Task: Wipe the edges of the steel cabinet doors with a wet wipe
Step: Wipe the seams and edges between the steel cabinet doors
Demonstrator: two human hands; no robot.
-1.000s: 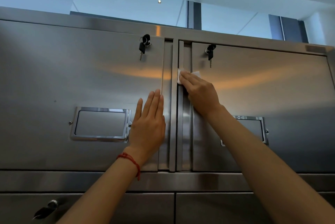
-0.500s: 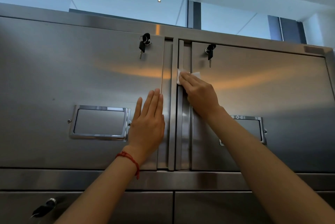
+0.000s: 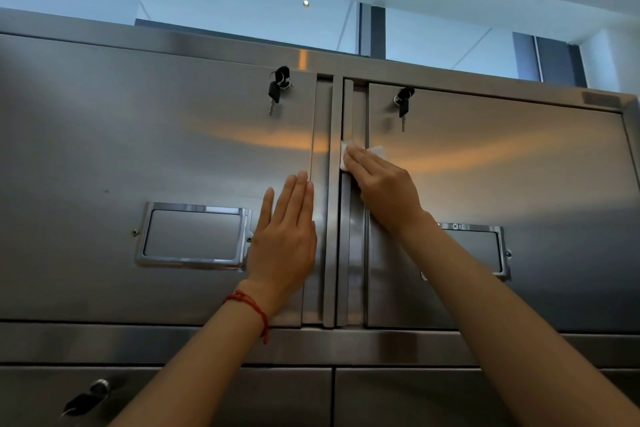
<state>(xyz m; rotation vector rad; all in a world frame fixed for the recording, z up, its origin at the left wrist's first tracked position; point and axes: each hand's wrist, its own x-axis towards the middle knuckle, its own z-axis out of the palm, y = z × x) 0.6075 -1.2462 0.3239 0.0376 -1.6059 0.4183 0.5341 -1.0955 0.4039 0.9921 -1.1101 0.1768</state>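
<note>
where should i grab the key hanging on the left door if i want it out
Pinch the black head of the key that hangs below the lock, coming from the front and below. It dangles free of the left door, so its flat sides are open to a thumb-and-finger grip.

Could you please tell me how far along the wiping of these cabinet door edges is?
Nothing visibly marks any edge as finished. In hand: the right hand presses a white wet wipe on the right steel door's inner edge strip, upper part; the left hand lies flat on the left steel door. Other edges remain.

Right hand (image 3: pixel 388 187) presses wipe (image 3: pixel 346 155) on door edge (image 3: pixel 348 115).
</note>
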